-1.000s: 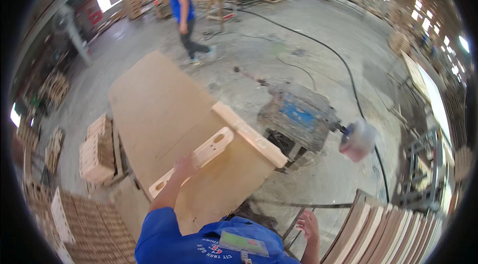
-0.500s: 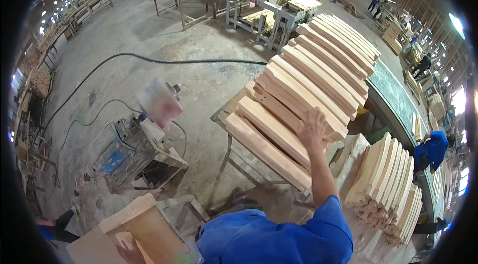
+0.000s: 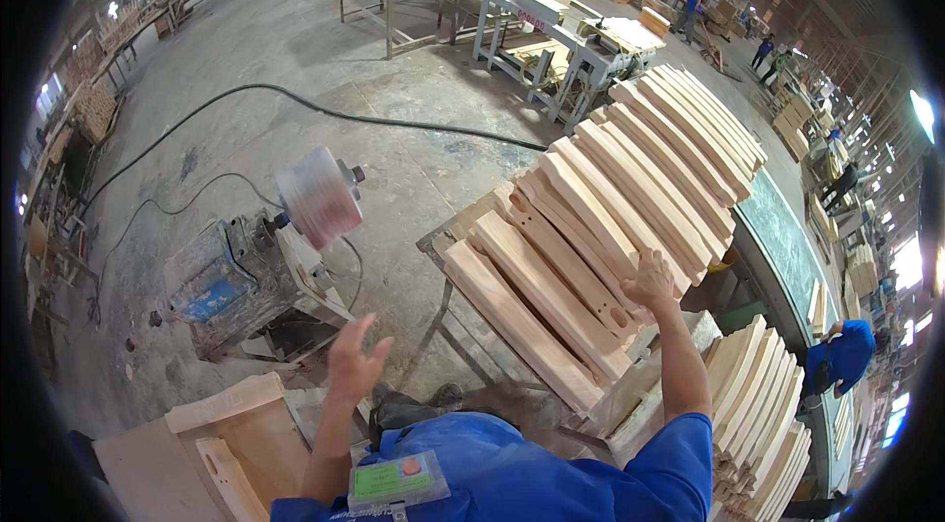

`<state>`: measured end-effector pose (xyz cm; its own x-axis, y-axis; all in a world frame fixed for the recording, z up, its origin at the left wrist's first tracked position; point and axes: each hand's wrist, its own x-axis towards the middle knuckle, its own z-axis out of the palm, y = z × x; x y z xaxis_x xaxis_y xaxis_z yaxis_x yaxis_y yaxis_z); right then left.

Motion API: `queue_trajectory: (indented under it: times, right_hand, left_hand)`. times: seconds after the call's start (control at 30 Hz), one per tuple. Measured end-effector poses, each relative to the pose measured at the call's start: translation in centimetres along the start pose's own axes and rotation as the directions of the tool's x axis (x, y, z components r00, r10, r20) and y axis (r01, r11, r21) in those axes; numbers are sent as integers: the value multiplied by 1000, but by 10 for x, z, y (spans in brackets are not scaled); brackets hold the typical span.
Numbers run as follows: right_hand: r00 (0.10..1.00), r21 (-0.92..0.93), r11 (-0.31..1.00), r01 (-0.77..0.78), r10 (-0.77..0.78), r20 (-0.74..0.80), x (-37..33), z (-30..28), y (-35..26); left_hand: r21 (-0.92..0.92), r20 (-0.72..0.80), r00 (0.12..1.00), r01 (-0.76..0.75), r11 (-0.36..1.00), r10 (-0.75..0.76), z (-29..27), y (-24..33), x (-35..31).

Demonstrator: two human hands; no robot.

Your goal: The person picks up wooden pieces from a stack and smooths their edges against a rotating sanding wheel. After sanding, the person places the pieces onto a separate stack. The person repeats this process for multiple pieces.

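Shaped wooden pieces (image 3: 546, 288) lie side by side on a stand at right. My right hand (image 3: 652, 281) has its fingers curled over the near end of one curved wooden piece (image 3: 591, 207) in this row. Just left of it, a piece with holes lies lower between its neighbours. My left hand (image 3: 356, 360) is raised in front of me, empty, its fingers apart. Below and left of it, a single wooden piece (image 3: 228, 478) rests in a shallow wooden box (image 3: 224, 402).
A sanding machine with a blurred drum (image 3: 320, 199) stands at left. A black cable (image 3: 394, 123) crosses the floor. More stacked wooden pieces (image 3: 753, 394) are at my right, beside a long green-topped table (image 3: 783, 227). A person in blue (image 3: 842, 355) is at far right.
My left hand has let go of the wooden piece in the box and risen. My right hand has shifted slightly right and down to a piece's near end, uncovering the piece with holes.
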<state>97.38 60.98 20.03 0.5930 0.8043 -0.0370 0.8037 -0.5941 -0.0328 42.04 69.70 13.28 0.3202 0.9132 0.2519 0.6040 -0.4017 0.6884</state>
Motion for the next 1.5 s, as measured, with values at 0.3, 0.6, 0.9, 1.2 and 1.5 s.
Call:
queue_trajectory:
  times: [0.3, 0.6, 0.9, 1.2, 1.5]
  right_hand:
    - [734, 905, 275, -325, -530, 424, -86, 35, -95]
    - [340, 661, -18, -750, -868, 363, -136, 73, -275]
    - [220, 368, -146, -918, -961, 168, -44, 125, -460]
    - [165, 334, -108, -936, -975, 148, -84, 159, -429]
    - [574, 401, 508, 762, -817, -56, -37, 108, -470]
  left_hand:
    - [-607, 341, 935, 295, 738, -93, 84, 93, 85]
    - [-398, -285, 902, 197, 896, -325, 43, 41, 156]
    - [403, -232, 970, 161, 901, -70, -8, -93, 245]
    - [392, -60, 998, 41, 919, -19, 7, -102, 201]
    - [340, -267, 963, 57, 939, 39, -22, -107, 228]
